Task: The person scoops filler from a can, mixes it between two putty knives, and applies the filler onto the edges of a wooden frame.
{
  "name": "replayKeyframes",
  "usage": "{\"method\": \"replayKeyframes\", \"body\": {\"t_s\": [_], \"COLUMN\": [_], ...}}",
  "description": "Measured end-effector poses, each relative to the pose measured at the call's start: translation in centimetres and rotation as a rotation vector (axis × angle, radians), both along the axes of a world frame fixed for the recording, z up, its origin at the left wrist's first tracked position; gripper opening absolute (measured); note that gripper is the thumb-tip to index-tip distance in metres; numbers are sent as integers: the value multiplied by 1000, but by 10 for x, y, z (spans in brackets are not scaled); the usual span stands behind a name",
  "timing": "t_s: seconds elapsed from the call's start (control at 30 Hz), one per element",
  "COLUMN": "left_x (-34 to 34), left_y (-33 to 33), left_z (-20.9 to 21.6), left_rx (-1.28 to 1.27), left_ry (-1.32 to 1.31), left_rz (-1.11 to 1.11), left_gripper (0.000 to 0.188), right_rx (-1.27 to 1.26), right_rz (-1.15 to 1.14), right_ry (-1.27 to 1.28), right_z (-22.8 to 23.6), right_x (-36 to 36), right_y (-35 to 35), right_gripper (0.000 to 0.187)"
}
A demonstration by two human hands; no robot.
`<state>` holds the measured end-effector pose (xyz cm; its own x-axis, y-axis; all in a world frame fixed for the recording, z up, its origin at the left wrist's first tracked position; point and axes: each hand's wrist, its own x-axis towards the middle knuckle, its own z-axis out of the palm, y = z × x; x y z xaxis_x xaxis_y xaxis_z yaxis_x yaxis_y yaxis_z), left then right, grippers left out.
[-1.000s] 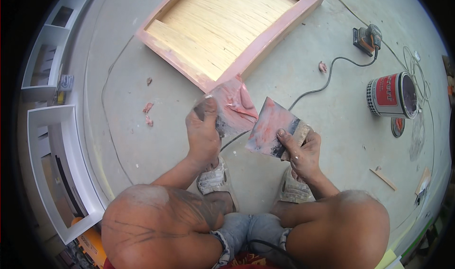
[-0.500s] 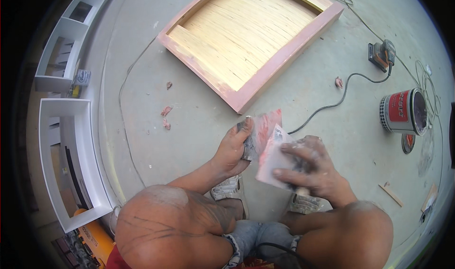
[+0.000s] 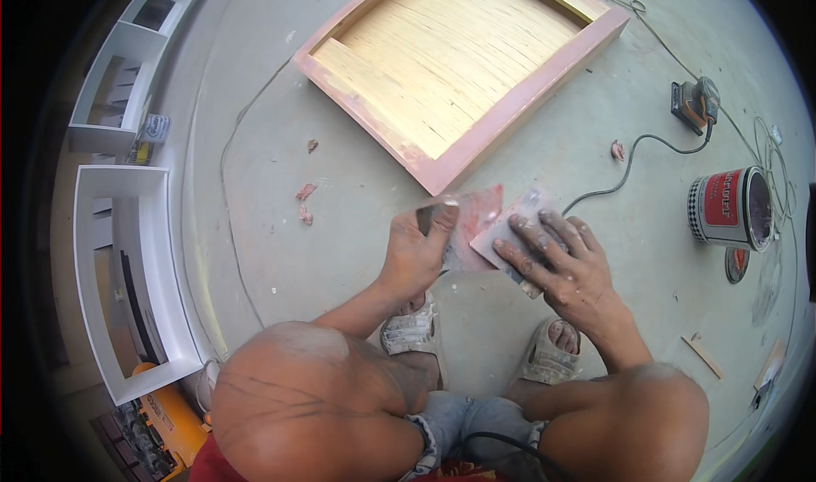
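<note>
The wooden frame (image 3: 508, 112) lies flat on the floor ahead of me, its near corner pointing back toward me and its longer-looking side running away to the right, with the far end cut off at the top of my view. I have both hands just short of that corner: my left hand (image 3: 414, 248) is nearer to it, almost straight below it as I look down, and my right hand (image 3: 574, 265) sits farther out, to the right of the corner. Between them, on the near side of the frame, the two flat blades come together. My left grips the smeared plate (image 3: 474, 231) by its left edge, thumb across the top; my right is closed over the broad scraper (image 3: 529, 203), fingers spread along its back. The scraper's left edge overlaps the plate's right side, though I cannot tell how firmly they touch. The plate is grey, streaked with wet-looking pink paste, and darker where I grip it; the scraper is pale pink and dusty-looking, partly hidden under my fingers. The frame has dull pink rails around a bare, pale-grained panel, patchy along the left rail. Off the frame's right side lie the sander (image 3: 697, 106) and, lower down, the tilted tin (image 3: 721, 208); pink scraps (image 3: 305, 191) lie to the left of its near corner.
</note>
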<state>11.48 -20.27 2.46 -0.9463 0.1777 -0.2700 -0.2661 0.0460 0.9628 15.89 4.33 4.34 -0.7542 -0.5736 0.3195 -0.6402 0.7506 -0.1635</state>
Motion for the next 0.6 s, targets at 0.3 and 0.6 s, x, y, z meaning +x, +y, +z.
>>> {"method": "replayKeyframes", "body": {"t_s": [0.3, 0.6], "left_x": [2, 6], "left_y": [7, 5], "left_z": [-2, -6], "left_rx": [650, 829], "left_ry": [-412, -586], "left_rz": [52, 6], "left_gripper": [44, 56], "right_rx": [-289, -459], "right_rz": [-6, 27], "right_ry": [103, 201], "right_z": [-42, -33], "right_x": [-7, 2], "right_y": [-2, -20], "right_gripper": [44, 44]}}
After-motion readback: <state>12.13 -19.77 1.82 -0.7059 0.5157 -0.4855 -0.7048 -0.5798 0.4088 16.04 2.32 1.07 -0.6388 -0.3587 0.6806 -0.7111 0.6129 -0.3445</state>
